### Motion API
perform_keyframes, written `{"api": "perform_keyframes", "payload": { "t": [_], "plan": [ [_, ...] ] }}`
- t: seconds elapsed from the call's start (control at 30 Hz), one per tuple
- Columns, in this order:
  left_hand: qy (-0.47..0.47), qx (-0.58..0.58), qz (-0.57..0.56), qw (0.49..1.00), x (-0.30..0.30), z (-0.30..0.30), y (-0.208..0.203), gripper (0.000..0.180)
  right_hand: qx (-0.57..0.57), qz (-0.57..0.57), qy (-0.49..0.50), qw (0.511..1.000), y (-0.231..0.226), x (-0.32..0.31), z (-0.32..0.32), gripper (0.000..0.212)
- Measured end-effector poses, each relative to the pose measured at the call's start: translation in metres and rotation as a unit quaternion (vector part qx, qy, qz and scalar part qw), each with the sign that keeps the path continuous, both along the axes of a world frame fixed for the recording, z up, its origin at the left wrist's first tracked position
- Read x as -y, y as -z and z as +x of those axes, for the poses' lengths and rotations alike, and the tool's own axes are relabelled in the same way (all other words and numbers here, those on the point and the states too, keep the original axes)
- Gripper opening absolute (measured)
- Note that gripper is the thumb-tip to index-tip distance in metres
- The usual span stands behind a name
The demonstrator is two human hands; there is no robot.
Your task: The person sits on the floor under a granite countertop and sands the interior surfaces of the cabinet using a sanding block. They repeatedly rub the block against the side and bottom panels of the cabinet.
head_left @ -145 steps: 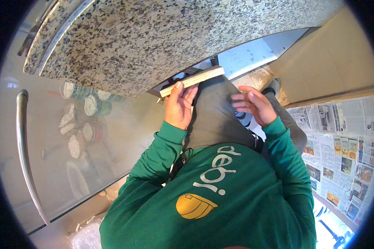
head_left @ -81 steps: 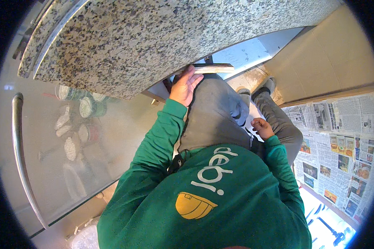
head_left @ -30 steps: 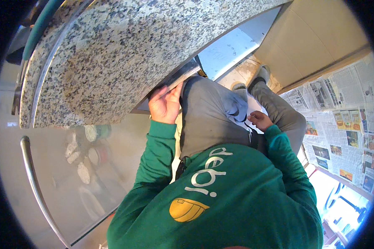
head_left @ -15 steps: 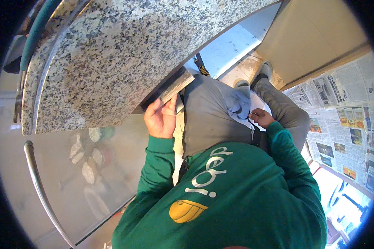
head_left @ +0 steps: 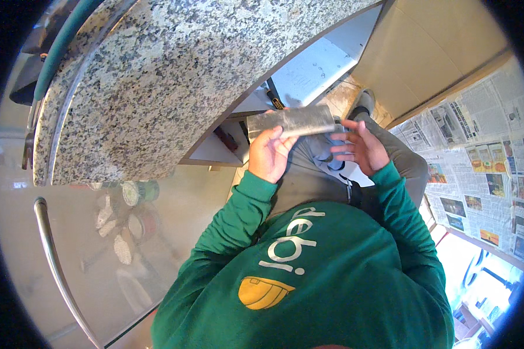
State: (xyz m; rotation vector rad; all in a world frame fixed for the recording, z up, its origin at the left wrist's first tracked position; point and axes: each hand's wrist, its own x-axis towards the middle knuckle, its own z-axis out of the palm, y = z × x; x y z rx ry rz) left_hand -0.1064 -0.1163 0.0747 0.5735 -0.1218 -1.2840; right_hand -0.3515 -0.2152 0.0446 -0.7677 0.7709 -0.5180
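A short flat board (head_left: 297,119) with a worn grey-brown face and a pale edge lies across my lap's upper side, held in the air. My left hand (head_left: 271,154) grips its left end, thumb on the face and fingers underneath. Beside the board's right end is my right hand (head_left: 361,148), open with its fingers spread and nothing seen in them. Below the board, a blue-grey cloth (head_left: 323,156) rests on my trousers, partly hidden by it. A tool handle in black and yellow (head_left: 275,100) shows just beyond the board.
A speckled granite countertop (head_left: 145,87) spans the upper left, over a cabinet with a white panel (head_left: 314,72). Left below stands a glossy panel with a curved metal handle (head_left: 55,262). Newspaper sheets (head_left: 477,168) cover a surface on the right.
My left hand has brought the board from the countertop's edge rightward, over my lap, turning its face up. My right hand has risen from the cloth and spread its fingers.
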Motion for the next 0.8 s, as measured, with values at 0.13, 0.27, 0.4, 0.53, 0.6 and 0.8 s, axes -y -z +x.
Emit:
{"api": "perform_keyframes", "payload": {
  "t": [0.13, 0.27, 0.4, 0.53, 0.6, 0.8],
  "plan": [
    [0.087, 0.049, -0.001, 0.995, -0.014, 0.001, -0.004, 0.045, 0.183, 0.131, -0.171, 0.959, -0.031, 0.007, 0.040, 0.082],
    [0.129, 0.059, 0.013, 0.990, -0.006, 0.007, -0.003, 0.050, 0.150, 0.171, -0.295, 0.928, -0.026, -0.011, 0.064, 0.068],
    [0.155, 0.089, 0.001, 0.984, 0.009, -0.004, 0.000, 0.051, 0.112, 0.111, -0.316, 0.936, -0.018, -0.022, 0.070, 0.053],
    [-0.041, -0.003, -0.007, 0.999, 0.015, 0.014, -0.003, 0.043, 0.161, 0.106, -0.205, 0.960, -0.020, -0.020, 0.063, 0.046],
    [-0.095, -0.028, -0.055, 0.994, 0.007, 0.038, -0.006, 0.041, 0.149, 0.090, -0.121, 0.977, -0.020, -0.012, 0.057, 0.049],
    [-0.134, -0.020, -0.060, 0.989, -0.041, 0.067, -0.018, 0.043, 0.214, 0.118, -0.033, 0.969, -0.011, 0.022, 0.050, 0.064]
  ]
}}
